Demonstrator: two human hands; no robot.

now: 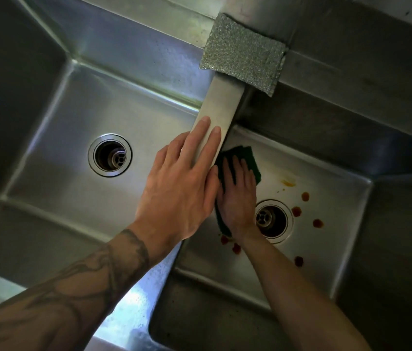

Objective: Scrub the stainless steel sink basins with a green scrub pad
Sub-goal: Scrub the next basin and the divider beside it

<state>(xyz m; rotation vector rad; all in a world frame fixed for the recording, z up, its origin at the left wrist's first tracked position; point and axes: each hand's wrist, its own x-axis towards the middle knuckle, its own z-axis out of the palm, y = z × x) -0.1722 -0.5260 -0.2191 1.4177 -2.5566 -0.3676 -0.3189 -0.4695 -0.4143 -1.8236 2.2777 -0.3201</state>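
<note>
The left hand [182, 178] reaches across the left basin [48, 148] and rests flat, fingers straight, on the divider [219, 107]; a silver mesh pad [243, 53] sits further along it. The right hand [238, 196] presses the green scrub pad [248, 160] with flat fingers onto the floor of the right basin [326, 188], against the divider wall. The reddish spots [296, 211] around the drain [272, 221] could smear rather than lift under wide strokes; the bracing palm might slide if the steel is slick.
</note>
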